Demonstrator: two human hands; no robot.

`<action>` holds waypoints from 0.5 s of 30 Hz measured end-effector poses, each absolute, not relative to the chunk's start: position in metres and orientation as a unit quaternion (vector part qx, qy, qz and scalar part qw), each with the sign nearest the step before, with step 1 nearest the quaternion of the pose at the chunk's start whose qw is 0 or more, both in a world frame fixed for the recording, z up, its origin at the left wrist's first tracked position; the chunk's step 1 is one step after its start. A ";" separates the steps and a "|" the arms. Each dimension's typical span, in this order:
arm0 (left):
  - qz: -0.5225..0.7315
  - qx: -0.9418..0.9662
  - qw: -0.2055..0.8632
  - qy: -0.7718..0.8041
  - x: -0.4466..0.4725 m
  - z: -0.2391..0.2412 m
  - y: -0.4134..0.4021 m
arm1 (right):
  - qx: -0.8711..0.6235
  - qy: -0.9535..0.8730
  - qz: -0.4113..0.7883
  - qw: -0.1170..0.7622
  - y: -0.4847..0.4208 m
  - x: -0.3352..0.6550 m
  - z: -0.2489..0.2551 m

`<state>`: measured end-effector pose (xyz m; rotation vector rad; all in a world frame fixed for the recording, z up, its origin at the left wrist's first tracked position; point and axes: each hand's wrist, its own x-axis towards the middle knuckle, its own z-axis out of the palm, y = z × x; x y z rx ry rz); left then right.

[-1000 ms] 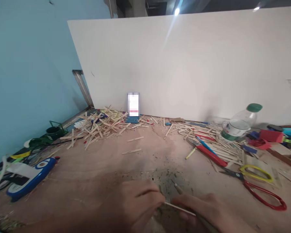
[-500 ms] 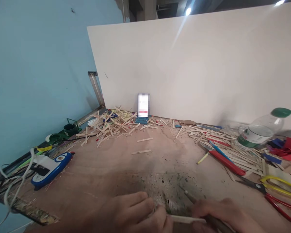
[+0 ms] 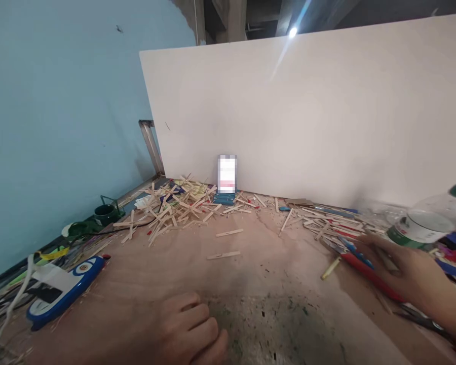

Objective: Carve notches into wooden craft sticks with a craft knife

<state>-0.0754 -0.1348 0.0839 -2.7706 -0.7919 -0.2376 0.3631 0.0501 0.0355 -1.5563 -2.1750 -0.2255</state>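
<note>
My left hand (image 3: 190, 332) rests on the wooden table (image 3: 144, 268) at the bottom centre, fingers curled in; whatever is inside them is hidden. My right hand (image 3: 405, 274) reaches out to the right, slightly smeared, its fingers stretched over the right heap of wooden sticks (image 3: 327, 223), above a long red stick (image 3: 365, 272) and a blue one (image 3: 355, 249). Nothing shows in it. A short yellow stick (image 3: 330, 268) lies just left of its fingertips. A dark, speckled patch (image 3: 285, 324) stains the table between my hands.
A second stick heap (image 3: 175, 208) lies at the back left by a phone on a stand (image 3: 227, 175). Two loose sticks (image 3: 224, 254) lie mid-table. A green-capped bottle (image 3: 429, 220) is at the right, a blue-white tool (image 3: 61, 291) and cables at the left. A white board (image 3: 307, 111) stands behind.
My right hand has left the spot beside my left hand and moved up and right to the stick heap. The thin stick held between both hands is no longer visible. The view shifted slightly.
</note>
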 end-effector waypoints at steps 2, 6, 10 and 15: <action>-0.105 -0.937 0.133 -0.304 -0.080 0.081 -0.129 | -0.594 -0.771 -0.103 0.205 0.066 0.376 0.031; -0.169 -0.903 0.117 -0.376 -0.086 0.078 -0.093 | -0.613 -0.767 -0.118 0.148 0.077 0.379 0.031; 0.003 -0.858 0.067 -0.509 -0.086 0.087 -0.007 | -0.589 -0.787 -0.131 0.128 0.069 0.369 0.032; 0.047 -0.814 0.083 -0.572 -0.084 0.069 0.092 | -0.419 -0.855 -0.238 0.190 0.039 0.362 0.032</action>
